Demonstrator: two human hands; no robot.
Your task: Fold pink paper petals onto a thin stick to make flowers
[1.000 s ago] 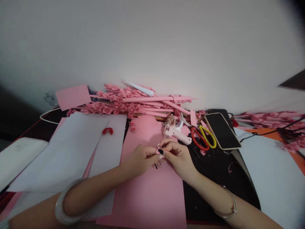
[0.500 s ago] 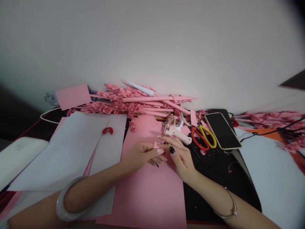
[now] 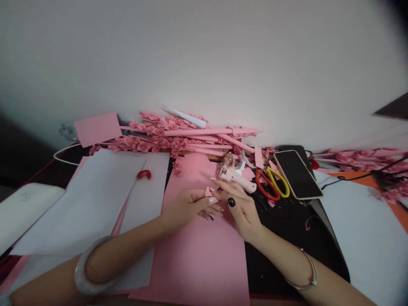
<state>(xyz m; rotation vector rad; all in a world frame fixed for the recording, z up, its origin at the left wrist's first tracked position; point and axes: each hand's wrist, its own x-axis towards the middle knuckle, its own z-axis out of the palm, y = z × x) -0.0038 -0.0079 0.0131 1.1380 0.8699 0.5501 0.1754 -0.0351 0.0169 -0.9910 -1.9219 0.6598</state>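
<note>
My left hand (image 3: pixel 188 208) pinches a small folded pink paper piece (image 3: pixel 208 192) between thumb and fingers over a large pink sheet (image 3: pixel 200 246). My right hand (image 3: pixel 240 206) rests beside it with fingers stretched toward the piece, its fingertips touching the paper from the right. A pale pink glue gun (image 3: pixel 236 177) lies just beyond the right hand's fingertips. Both wrists wear bangles.
Red and yellow scissors (image 3: pixel 270 183) and a dark phone (image 3: pixel 297 174) lie to the right. A pile of pink paper flowers and rolled pink sticks (image 3: pixel 178 136) lines the wall. White sheets (image 3: pixel 95 195) lie left, with a small red clip (image 3: pixel 144 174) on them.
My right hand has loosened from a pinch on the paper piece and stretched its fingers out. My left hand keeps hold of the piece and has barely shifted.
</note>
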